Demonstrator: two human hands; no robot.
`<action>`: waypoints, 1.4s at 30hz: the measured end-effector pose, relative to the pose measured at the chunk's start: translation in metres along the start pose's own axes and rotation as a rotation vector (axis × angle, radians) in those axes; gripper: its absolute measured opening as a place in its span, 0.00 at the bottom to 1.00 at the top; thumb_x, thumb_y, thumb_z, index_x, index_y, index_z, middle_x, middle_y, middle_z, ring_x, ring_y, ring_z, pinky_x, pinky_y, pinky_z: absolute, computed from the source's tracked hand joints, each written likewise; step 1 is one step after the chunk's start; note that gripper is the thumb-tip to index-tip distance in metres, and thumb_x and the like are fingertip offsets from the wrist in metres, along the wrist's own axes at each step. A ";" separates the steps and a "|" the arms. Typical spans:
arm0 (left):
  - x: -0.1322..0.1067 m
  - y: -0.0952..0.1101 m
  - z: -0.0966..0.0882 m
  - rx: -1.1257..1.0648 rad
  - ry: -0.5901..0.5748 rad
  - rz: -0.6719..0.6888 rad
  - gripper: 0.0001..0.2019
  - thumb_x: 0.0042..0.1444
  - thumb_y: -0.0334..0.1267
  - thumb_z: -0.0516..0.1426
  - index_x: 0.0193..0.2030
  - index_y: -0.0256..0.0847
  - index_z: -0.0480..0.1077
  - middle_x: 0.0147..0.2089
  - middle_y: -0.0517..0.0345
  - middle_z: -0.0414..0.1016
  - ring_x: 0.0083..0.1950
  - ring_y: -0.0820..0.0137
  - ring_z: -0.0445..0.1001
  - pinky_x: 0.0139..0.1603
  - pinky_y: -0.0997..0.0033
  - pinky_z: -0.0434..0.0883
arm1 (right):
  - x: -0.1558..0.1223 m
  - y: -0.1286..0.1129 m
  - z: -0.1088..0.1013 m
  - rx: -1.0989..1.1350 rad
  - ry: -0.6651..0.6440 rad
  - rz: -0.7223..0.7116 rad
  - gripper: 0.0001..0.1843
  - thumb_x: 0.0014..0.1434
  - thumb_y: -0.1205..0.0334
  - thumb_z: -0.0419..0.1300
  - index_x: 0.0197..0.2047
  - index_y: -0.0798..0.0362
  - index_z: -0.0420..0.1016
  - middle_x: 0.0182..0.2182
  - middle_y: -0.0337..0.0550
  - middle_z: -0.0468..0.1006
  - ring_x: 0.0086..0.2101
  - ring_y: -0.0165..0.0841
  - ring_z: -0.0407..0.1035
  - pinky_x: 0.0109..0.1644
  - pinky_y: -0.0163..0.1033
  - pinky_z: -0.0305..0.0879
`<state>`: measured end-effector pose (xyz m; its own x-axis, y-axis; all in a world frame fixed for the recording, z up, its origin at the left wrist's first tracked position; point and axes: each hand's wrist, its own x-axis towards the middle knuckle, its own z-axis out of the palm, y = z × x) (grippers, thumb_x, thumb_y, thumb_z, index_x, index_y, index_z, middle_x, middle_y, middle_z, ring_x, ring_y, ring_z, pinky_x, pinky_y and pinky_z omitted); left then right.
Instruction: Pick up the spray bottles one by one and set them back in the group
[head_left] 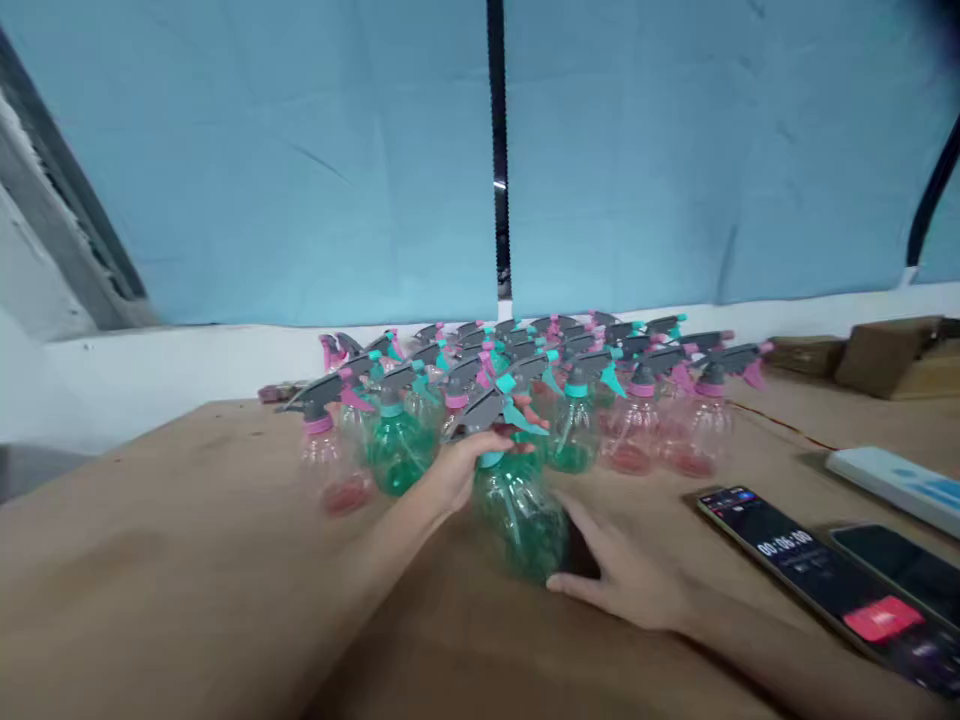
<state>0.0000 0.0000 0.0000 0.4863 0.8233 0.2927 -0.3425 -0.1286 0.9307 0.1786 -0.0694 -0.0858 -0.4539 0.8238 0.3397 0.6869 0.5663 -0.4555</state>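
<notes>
A green plastic spray bottle (517,520) with a grey head and teal trigger stands on the brown table (187,560) in front of me. My left hand (465,462) is closed round its neck, just under the spray head. My right hand (626,575) lies against the bottle's lower right side, fingers stretched out and touching its base. Behind it stands a dense group of several green and pink spray bottles (525,400), upright, with grey heads and pink or teal triggers.
Two phones lie to the right: one (817,575) shows a running timer with a red button, another (900,565) is dark. A white flat device (896,485) and brown boxes (892,365) sit at far right. Blue sheeting (300,160) hangs behind the table.
</notes>
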 end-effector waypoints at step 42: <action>0.002 0.005 0.005 0.100 0.152 0.019 0.06 0.36 0.28 0.54 0.24 0.40 0.69 0.24 0.63 0.69 0.31 0.69 0.70 0.43 0.65 0.66 | -0.004 0.015 0.012 -0.099 -0.017 0.063 0.27 0.59 0.55 0.50 0.60 0.55 0.56 0.54 0.53 0.65 0.55 0.44 0.57 0.56 0.53 0.57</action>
<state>0.0035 -0.0020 0.0068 0.3511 0.8932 0.2811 -0.2650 -0.1931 0.9447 0.1836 -0.0640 -0.1038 -0.4171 0.8582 0.2990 0.7665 0.5090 -0.3917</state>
